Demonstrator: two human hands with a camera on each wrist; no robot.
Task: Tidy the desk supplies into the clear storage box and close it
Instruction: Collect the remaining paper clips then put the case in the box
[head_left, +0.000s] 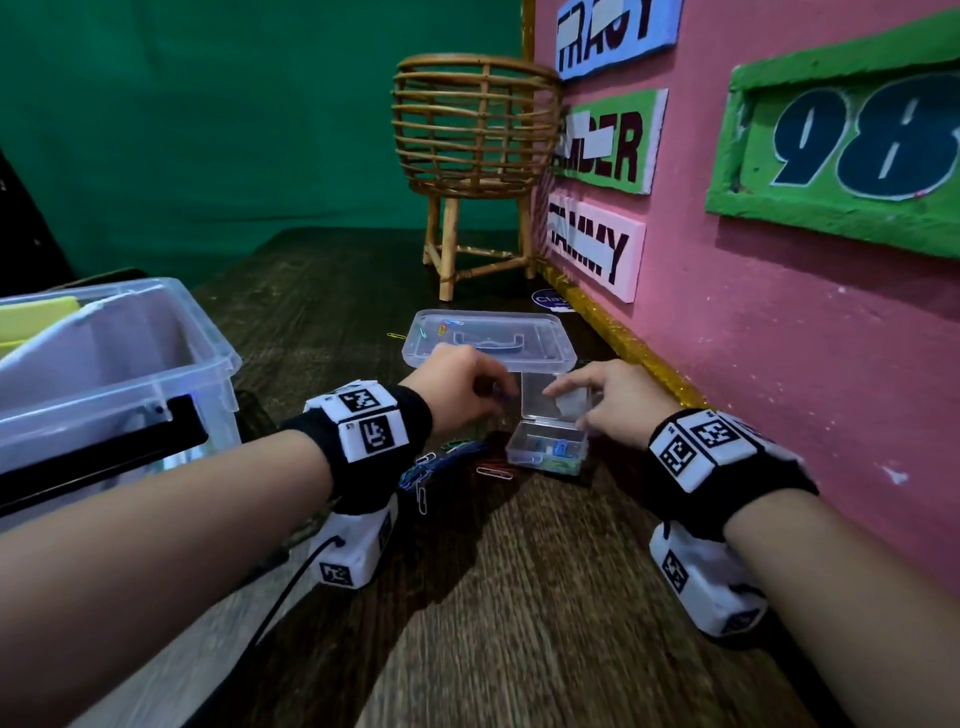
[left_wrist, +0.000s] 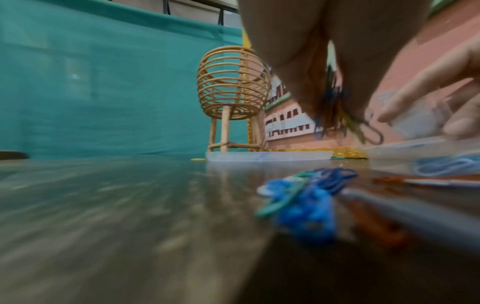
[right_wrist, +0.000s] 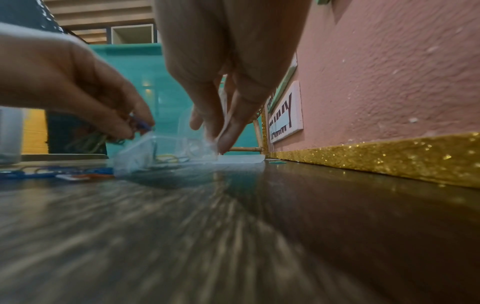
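A small clear case (head_left: 546, 449) sits on the dark wood-grain bench (head_left: 519, 597), its hinged lid standing upright, with a few coloured paper clips already lying in its shallow base. The right hand (head_left: 608, 402) steadies it from the right, fingers (right_wrist: 228, 131) held straight and close together, their tips touching the lid and the case's far right corner. The left hand (head_left: 460, 387) hovers just left of the lid, its fingers (left_wrist: 298, 82) curled and pinching a small bunch of paper clips (left_wrist: 337, 115), blue and dark ones dangling below the fingertips, above and just left of the open case. More loose clips (head_left: 447, 465) lie scattered on the bench to the left of the case, near the left wrist: blue, green, white and an orange-red one.

Just beyond the case lies a flat clear lid (head_left: 488, 340) with a moulded handle, a few clips resting on it. At the near left stands the large clear storage box (head_left: 156, 374), open on top, with a black handle on its side and yellow sheets inside.

At the far end of the bench a rattan basket stand (head_left: 475, 150) stands on its legs against a green backdrop (head_left: 208, 130). Along the right runs a pink wall (head_left: 779, 338) with name plaques, a green-framed "98" and a gold glitter strip along its foot.
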